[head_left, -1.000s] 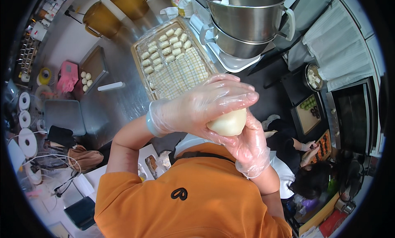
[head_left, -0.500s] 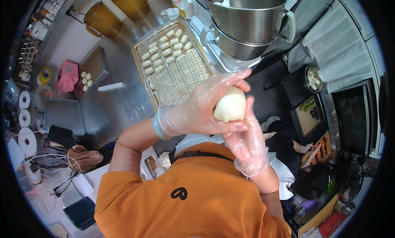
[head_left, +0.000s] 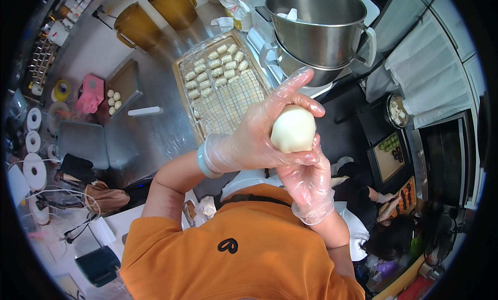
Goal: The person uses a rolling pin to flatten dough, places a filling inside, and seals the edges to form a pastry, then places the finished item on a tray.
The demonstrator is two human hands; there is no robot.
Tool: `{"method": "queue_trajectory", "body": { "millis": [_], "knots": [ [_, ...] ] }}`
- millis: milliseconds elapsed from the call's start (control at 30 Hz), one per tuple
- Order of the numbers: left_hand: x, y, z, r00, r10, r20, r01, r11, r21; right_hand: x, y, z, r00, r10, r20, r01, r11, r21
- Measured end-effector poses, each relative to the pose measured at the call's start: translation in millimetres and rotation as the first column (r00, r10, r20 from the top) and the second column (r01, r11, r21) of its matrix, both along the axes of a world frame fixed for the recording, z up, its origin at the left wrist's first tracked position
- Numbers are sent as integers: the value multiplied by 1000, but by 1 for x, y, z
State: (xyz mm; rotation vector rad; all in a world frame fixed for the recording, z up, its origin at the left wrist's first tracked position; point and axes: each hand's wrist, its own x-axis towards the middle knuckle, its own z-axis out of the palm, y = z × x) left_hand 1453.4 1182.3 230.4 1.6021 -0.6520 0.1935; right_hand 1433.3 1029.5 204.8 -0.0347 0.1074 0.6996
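Note:
A smooth, pale dough ball (head_left: 293, 129) is held up in front of my chest. My left hand (head_left: 254, 121), in a clear plastic glove, curls around it, with the thumb below and the fingers over the top. My right hand (head_left: 310, 183), gloved too, presses its bent fingers to the ball's lower right side; some of those fingertips are hidden. Past my left hand lies a tray (head_left: 181, 87) with rows of small white dough rolls (head_left: 215, 64) under plastic wrap and a checked cloth (head_left: 233, 100).
A large steel mixing bowl (head_left: 316, 12) stands far right. On the steel table (head_left: 150, 129) lie a white bar-shaped tool (head_left: 145, 111) and a tray (head_left: 126, 82) with several small dough balls (head_left: 114, 98). At the right, a co-worker's gloved hand (head_left: 385, 198) is at an orange tray (head_left: 406, 196).
My left forefinger has lifted away from the ball. The right fingers have slid lower, from alongside the ball to beneath its right side. The whole view has shifted slightly.

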Motion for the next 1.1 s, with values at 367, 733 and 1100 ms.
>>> {"method": "queue_trajectory", "body": {
  "millis": [367,733,1100],
  "knots": [
    [1,11,15,982,36,-184,-35,999,7,27,-19,12,858,-109,501,358,827,-434],
    [6,21,11,524,-427,-737,244,904,-351,32,-28,33,90,507,858,962,180,-207],
    [-1,9,4,620,-344,-705,198,938,-283,32,-34,23,-91,611,786,978,203,-45]
  ]
}}
